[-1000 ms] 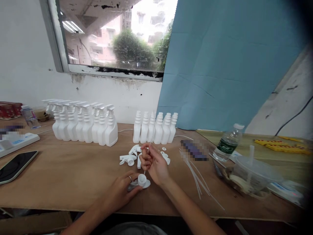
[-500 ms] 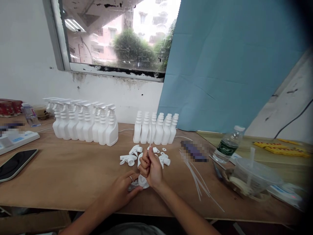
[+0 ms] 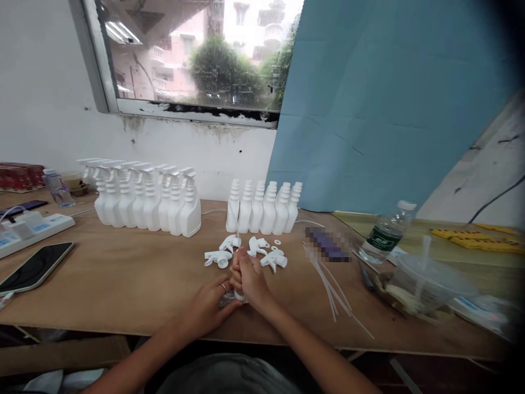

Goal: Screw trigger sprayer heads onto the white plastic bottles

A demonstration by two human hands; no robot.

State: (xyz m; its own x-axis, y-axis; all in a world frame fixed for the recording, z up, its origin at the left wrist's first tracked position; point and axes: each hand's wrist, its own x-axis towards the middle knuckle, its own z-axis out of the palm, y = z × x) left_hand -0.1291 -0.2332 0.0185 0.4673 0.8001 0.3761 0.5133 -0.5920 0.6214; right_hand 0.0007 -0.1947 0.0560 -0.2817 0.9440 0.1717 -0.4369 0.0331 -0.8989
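Note:
At the table's front, my left hand (image 3: 209, 303), with a ring on one finger, is closed around a white spray head (image 3: 239, 296), mostly covered by my hands. Above it, my right hand (image 3: 250, 280) forms a fist, thumb on top, pressed down over that piece. From the fist sticks up the end of a thin white tube (image 3: 237, 232); its lower part is hidden. Just beyond the fist lie several loose trigger spray heads (image 3: 217, 258) and small white washers (image 3: 278, 242).
Capless white bottles (image 3: 268, 213) stand in a row behind; a row of bottles with spray heads (image 3: 150, 200) stands left. Thin white tubes (image 3: 328, 290) lie to the right, near a water bottle (image 3: 383, 232) and lidded cup (image 3: 426, 279). A phone (image 3: 36, 266) and power strip (image 3: 49, 224) are left.
My right fist has come down onto the spray head, covering its round opening. Less of the tube shows above the fist. The camera view has tipped slightly.

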